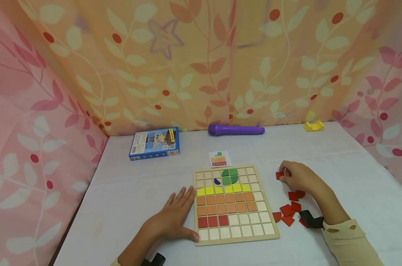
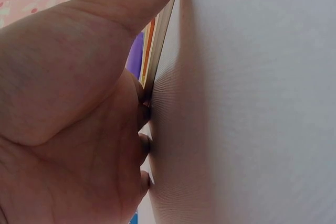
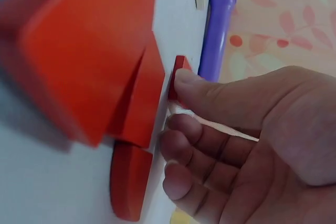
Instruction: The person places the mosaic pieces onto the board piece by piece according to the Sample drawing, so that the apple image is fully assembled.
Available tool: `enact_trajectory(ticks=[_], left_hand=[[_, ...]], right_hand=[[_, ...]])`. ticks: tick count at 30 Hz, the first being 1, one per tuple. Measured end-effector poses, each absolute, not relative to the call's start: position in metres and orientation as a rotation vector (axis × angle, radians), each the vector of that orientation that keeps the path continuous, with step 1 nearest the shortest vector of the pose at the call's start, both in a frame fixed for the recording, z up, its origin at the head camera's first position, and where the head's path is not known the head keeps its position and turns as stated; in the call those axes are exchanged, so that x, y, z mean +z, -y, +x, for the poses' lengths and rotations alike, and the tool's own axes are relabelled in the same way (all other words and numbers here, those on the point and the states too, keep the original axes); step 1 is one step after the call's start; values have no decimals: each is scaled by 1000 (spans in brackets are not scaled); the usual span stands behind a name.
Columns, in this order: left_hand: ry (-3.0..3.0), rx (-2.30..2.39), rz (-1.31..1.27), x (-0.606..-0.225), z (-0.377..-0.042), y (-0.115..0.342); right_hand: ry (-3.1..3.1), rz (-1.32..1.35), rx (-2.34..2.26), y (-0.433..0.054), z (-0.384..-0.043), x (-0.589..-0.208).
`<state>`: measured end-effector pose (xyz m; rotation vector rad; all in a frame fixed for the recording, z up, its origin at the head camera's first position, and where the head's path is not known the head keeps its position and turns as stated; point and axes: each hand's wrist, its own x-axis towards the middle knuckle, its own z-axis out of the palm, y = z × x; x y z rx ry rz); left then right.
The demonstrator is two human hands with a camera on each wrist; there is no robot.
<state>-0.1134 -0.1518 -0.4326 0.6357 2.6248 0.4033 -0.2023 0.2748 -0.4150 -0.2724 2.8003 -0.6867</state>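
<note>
My left hand (image 1: 172,218) lies flat with fingers spread, its thumb and fingertips against the left edge of a wooden grid board (image 1: 236,242). Pinched between thumb and fingers of my right hand (image 1: 297,178) is a red tile (image 1: 279,176), low over the cloth to the right of the board; it also shows in the right wrist view (image 3: 178,80). On the board sit green quarter-round tiles (image 1: 229,176), a small blue piece (image 1: 217,181), a row of yellow tiles (image 1: 219,190), two rows of orange tiles (image 1: 221,204) and three red squares (image 1: 213,221) at the left of a lower row.
Several loose red pieces (image 1: 288,210) lie scattered right of the board, below my right hand. A picture card (image 1: 219,159) is just behind the board. Farther back are a blue box (image 1: 154,143), a purple microphone-shaped stick (image 1: 236,129) and a yellow holder (image 1: 313,126) by the curtain.
</note>
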Motion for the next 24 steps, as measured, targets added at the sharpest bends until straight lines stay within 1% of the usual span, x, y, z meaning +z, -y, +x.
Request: enact_trajectory(ticks=[4, 11, 15, 19, 24], left_hand=[[-2621, 405, 638, -433, -113, 152], [-2629, 408, 632, -432, -114, 151], [-2628, 416, 637, -431, -113, 151], [-2625, 415, 632, -431, -113, 151], [-2622, 428, 629, -430, -113, 151]], right_hand=[[-2746, -239, -762, -279, -201, -415], [-2637, -317, -905, -274, -199, -412], [-2561, -344, -984, -262, -196, -408], [-2527, -436, -1004, -246, -191, -404], [-2485, -566, -992, -214, -176, -402]])
